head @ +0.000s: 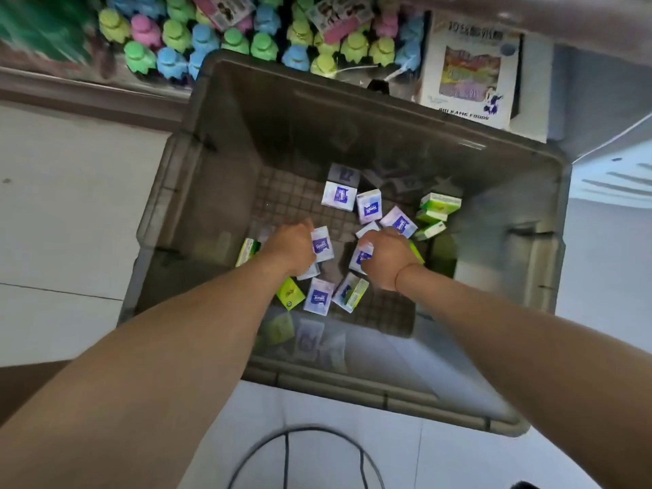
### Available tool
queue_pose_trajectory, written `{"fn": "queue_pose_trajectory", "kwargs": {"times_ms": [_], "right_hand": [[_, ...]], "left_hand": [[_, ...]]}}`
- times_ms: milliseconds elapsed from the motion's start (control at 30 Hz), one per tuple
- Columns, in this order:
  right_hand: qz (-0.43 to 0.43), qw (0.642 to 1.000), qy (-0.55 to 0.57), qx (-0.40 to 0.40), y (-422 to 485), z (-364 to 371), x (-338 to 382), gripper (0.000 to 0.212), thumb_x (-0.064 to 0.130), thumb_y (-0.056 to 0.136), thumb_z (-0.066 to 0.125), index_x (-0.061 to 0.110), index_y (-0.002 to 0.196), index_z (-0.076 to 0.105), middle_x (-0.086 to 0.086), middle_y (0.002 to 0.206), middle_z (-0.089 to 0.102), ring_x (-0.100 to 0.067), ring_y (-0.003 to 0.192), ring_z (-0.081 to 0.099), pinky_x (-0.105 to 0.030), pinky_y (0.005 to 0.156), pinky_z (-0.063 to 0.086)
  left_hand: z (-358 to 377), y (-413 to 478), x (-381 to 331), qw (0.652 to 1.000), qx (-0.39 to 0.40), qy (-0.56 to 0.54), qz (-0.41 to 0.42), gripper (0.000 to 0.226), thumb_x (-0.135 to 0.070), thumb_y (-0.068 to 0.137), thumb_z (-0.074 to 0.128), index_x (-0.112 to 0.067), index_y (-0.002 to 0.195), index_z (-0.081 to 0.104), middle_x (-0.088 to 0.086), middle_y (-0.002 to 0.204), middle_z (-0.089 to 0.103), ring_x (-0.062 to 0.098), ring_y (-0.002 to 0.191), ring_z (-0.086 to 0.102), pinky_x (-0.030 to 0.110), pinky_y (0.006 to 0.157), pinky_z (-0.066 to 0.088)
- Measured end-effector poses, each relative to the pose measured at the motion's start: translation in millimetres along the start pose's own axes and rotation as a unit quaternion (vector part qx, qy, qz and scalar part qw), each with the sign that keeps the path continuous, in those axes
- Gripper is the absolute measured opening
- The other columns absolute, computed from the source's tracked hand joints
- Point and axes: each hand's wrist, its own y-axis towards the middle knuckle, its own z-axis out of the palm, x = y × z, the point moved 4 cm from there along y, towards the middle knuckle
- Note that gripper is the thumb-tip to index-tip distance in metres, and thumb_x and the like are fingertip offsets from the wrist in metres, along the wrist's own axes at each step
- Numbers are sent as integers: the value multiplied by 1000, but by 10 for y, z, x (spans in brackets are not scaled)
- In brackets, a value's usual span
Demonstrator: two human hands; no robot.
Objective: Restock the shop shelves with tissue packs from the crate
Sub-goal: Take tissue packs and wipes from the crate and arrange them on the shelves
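Head view: both hands down in grey crate (282,118). L hand (291,247) fingers curled on purple-white tissue pack (323,244). R hand (386,259) curled round second pack (362,257). Loose packs (339,196), purple + green, on crate floor around them.

We see only our own arms and hands. Our left forearm (169,351) and right forearm (522,333) are bare right up to the edge of the view. The wide lens makes them look thick close to us and slim at the wrists. Our left hand (290,249) and right hand (386,257) are bare too, shown from the back, with the fingers mostly hidden. Round our right wrist runs a thin band (398,277), reddish and fine as a drawn line. We cannot tell whether it is string or elastic. Slight blur softens the finer detail.
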Motion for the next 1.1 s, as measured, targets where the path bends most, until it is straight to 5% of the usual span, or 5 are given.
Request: {"fn": "queue_pose_trajectory", "kwargs": {"times_ms": [167,500,700,867,1100], "right_hand": [[-4,999,-32,36,258,259,-74,61,19,88,68,27,145,48,-16,145,43,-39,136,38,-35,114,32],[-27,990,-133,25,423,212,8,47,2,83,66,26,124,62,-14,136,40,-42,128,36,-38,108,41],[-17,998,62,-4,240,-59,-36,31,15,87,73,29,106,53,0,93,58,-29,95,56,-31,82,43],[-52,974,215,-44,-203,-708,126,43,15,85,82,18,125,67,0,112,65,-18,90,57,-31,82,51],[-115,918,375,-49,-1328,-1866,388,23,5,87,78,20,101,66,-16,95,73,-26,85,75,-51,81,63]], "left_hand": [[420,127,116,997,43,66,-28,65,-21,91,68,-12,145,33,21,140,49,41,127,48,48,104,43],[326,314,141,998,25,61,-2,40,-19,94,65,-11,132,55,16,136,45,36,110,62,40,102,49],[-188,154,98,994,-6,-108,-23,26,-24,90,71,-15,114,67,8,117,69,30,108,65,31,89,51],[-756,-302,-50,952,-54,-300,-18,13,-9,86,75,-19,89,68,10,96,74,29,85,73,38,72,63],[-1638,-1351,-717,883,-72,-454,99,24,-6,93,69,-23,110,67,6,107,75,20,95,74,35,82,62]]}}
